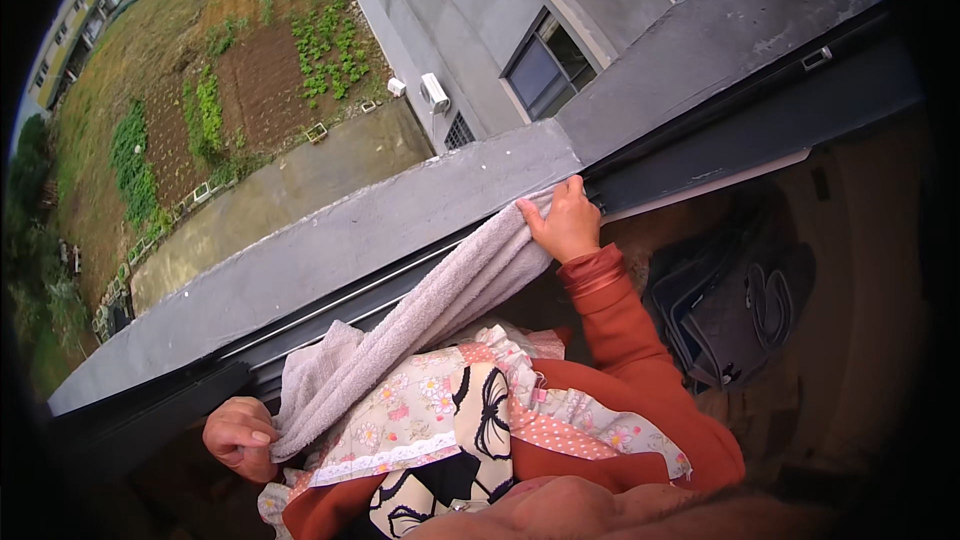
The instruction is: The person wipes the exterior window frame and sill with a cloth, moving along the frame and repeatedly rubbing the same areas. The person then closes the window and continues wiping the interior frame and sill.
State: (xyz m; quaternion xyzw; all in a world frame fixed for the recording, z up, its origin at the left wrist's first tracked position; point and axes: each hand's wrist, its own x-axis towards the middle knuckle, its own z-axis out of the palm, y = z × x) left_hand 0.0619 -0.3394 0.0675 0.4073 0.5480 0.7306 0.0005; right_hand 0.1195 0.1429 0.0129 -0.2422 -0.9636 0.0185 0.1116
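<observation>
A pale pinkish-grey towel (pixel 430 305) is stretched slantwise between my two hands, over the dark window frame track (pixel 350 308). My left hand (pixel 240 437) grips its lower end, fingers curled, beside the left part of the frame. At the upper right, my right hand (pixel 567 225) pinches the other end close to the sill's corner, thumb on top of the cloth. The towel hangs in folds, and its left part spreads wider near the track. Below it is my floral apron (pixel 400 405) over rust-red sleeves.
A grey concrete ledge (pixel 330 255) runs outside the track, with a steep drop beyond to a paved strip and garden plots (pixel 255 90). A grey building with an air conditioner unit (pixel 434 93) stands opposite. Inside, a dark quilted bag (pixel 745 300) lies at the right.
</observation>
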